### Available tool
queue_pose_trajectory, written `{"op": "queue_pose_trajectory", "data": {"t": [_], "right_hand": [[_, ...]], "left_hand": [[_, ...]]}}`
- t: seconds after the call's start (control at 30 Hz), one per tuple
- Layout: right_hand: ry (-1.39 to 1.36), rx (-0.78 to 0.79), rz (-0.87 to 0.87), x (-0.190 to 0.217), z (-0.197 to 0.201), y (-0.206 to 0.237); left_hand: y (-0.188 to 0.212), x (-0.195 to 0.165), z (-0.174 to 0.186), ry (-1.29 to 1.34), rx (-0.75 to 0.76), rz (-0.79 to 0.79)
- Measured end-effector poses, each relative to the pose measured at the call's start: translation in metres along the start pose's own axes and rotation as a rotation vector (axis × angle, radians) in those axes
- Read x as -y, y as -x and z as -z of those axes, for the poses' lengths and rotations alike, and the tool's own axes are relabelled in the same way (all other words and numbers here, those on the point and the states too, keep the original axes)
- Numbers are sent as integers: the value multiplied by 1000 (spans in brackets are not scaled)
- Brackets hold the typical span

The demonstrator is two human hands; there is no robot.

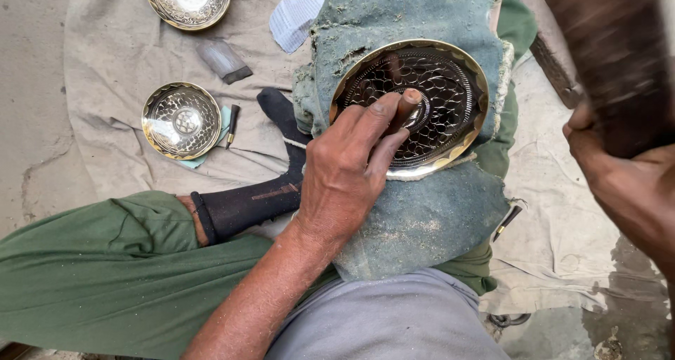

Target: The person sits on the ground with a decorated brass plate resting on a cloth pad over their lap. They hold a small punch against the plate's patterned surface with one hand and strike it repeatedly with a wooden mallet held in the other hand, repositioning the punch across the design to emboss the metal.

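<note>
A round brass plate (pixel 450 86) with a hammered pattern lies on a worn green cloth pad (pixel 415 212) over my lap. My left hand (pixel 351 166) holds a short metal punch (pixel 406 107) upright, its tip on the plate's centre. My right hand (pixel 622 184) is raised at the right edge, gripping a dark wooden mallet (pixel 612 58) that is blurred by motion above the plate.
Two finished brass bowls rest on the beige floor cloth, one (pixel 181 119) at the left and one (pixel 188 1) at the top edge. A flat chisel (pixel 223 60), a small tool (pixel 232 123) and a paper scrap (pixel 295 19) lie nearby. My green-trousered leg (pixel 105 261) and black sock (pixel 246 202) cross the foreground.
</note>
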State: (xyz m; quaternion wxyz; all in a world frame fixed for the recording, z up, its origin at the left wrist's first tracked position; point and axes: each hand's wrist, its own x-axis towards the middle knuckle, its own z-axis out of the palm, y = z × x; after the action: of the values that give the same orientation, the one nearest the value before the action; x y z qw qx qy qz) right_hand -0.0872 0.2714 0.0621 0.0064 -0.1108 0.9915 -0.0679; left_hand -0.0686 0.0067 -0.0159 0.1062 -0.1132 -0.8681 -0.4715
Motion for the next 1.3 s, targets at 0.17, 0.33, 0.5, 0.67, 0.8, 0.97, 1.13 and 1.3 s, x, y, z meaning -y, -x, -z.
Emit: {"op": "queue_pose_trajectory", "data": {"t": [0.17, 0.33, 0.5, 0.67, 0.8, 0.97, 1.13, 1.3], "right_hand": [[-25, 32, 31, -7, -4, -4], [-73, 21, 29, -9, -1, -10], [-93, 14, 33, 5, 7, -20], [-82, 55, 66, 13, 13, -26], [-117, 17, 46, 8, 15, -27], [-110, 55, 68, 3, 17, -30], [-166, 74, 21, -1, 15, -26], [-237, 76, -11, -19, 3, -5]], "left_hand": [[3, -1, -2, -14, -18, 6], [4, 1, -2, 45, -23, 26], [6, 1, -4, 78, -19, 66], [9, 0, -4, 25, -58, 76], [9, -3, -4, 63, -95, 100], [10, -4, -5, 148, -93, 134], [12, -4, -4, 86, -105, 113], [7, -4, 3, 85, -118, 103]]}}
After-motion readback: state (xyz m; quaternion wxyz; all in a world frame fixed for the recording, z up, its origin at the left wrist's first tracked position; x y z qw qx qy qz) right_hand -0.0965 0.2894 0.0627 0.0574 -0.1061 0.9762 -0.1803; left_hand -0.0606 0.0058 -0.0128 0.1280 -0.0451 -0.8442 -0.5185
